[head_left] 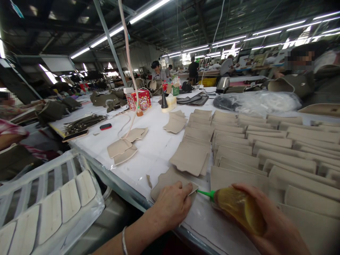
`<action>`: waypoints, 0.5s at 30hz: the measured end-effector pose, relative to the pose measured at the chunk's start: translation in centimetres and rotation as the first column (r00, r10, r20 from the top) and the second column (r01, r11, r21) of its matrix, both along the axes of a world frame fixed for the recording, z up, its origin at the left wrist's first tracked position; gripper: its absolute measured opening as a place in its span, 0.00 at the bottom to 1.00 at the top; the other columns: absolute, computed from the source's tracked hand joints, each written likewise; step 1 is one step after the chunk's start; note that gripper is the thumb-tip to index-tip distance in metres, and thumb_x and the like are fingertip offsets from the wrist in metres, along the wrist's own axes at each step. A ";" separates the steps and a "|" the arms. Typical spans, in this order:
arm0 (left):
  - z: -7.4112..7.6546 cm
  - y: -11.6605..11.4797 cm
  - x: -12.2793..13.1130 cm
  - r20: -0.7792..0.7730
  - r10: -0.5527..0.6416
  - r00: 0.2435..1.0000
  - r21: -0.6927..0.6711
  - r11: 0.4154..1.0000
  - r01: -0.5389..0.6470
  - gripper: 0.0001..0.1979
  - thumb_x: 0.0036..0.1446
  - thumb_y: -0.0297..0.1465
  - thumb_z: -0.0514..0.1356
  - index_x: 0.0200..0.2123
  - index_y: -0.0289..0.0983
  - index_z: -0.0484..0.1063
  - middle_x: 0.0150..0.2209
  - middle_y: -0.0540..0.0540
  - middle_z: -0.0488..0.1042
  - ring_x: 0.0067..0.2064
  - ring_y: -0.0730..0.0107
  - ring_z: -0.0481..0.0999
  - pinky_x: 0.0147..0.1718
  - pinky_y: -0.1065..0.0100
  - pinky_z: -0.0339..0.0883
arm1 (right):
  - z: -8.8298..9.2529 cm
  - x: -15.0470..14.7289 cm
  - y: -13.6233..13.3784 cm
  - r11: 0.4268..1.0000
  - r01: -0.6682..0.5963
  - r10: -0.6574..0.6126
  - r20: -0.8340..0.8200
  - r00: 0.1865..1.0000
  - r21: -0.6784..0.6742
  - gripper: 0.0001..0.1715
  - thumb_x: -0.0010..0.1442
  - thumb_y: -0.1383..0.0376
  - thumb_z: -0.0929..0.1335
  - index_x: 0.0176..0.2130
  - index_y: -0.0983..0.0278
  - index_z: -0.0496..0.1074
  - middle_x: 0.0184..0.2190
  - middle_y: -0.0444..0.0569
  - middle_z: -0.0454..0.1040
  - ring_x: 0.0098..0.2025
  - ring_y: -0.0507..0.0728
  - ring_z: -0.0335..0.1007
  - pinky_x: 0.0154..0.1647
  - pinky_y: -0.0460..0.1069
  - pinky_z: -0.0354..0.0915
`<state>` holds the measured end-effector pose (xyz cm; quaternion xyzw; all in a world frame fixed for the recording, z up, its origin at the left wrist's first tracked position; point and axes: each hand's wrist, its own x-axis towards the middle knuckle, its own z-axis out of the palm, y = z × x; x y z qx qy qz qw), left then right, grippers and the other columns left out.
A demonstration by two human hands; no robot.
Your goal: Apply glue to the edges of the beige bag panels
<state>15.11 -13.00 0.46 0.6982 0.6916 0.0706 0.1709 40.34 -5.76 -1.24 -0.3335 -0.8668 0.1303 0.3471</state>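
Near the table's front edge, my left hand [174,203] pinches the edge of a flat taupe piece [166,180], its fingers bent over the right corner. My right hand [268,216] is wrapped round a squeeze bottle [237,209] of amber liquid. The bottle lies tilted, and its green nozzle [205,193] points left, with the tip at the piece's edge beside my left fingertips. Just behind is a small stack of similar taupe pieces [190,156].
Rows of overlapping taupe pieces [281,159] cover the table's right side. More pieces [122,148] lie left of centre. A rack [53,209] with pale strips stands at the lower left. A red box [138,100] and a hanging hose [131,63] are farther back. People work beyond.
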 end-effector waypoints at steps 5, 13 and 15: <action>-0.1 0.0 -0.2 0.024 -0.005 1.000 -0.008 1.000 0.005 0.23 0.64 0.32 0.47 0.59 0.48 0.68 0.39 0.44 0.75 0.37 0.58 0.77 0.39 0.61 0.70 | -0.2 -0.3 0.0 0.999 0.049 -0.050 -0.051 0.997 -0.022 0.22 0.62 0.56 0.68 0.55 0.52 0.65 0.45 0.45 0.76 0.37 0.60 0.78 0.37 0.47 0.75; 0.0 0.0 -0.2 0.024 -0.010 1.000 -0.003 1.000 0.010 0.23 0.64 0.31 0.47 0.60 0.49 0.67 0.39 0.45 0.75 0.38 0.59 0.77 0.40 0.62 0.70 | -0.2 0.1 0.2 0.991 0.029 -0.035 -0.041 0.999 -0.133 0.23 0.64 0.52 0.69 0.56 0.53 0.64 0.47 0.47 0.75 0.40 0.62 0.77 0.43 0.49 0.74; 0.0 0.0 -0.2 0.027 -0.010 1.000 -0.010 1.000 0.010 0.24 0.64 0.31 0.47 0.61 0.49 0.67 0.40 0.45 0.75 0.39 0.59 0.77 0.41 0.63 0.69 | -0.1 0.2 0.3 0.993 0.019 -0.023 -0.035 0.999 -0.119 0.25 0.63 0.51 0.70 0.56 0.53 0.63 0.47 0.47 0.75 0.41 0.61 0.77 0.40 0.48 0.75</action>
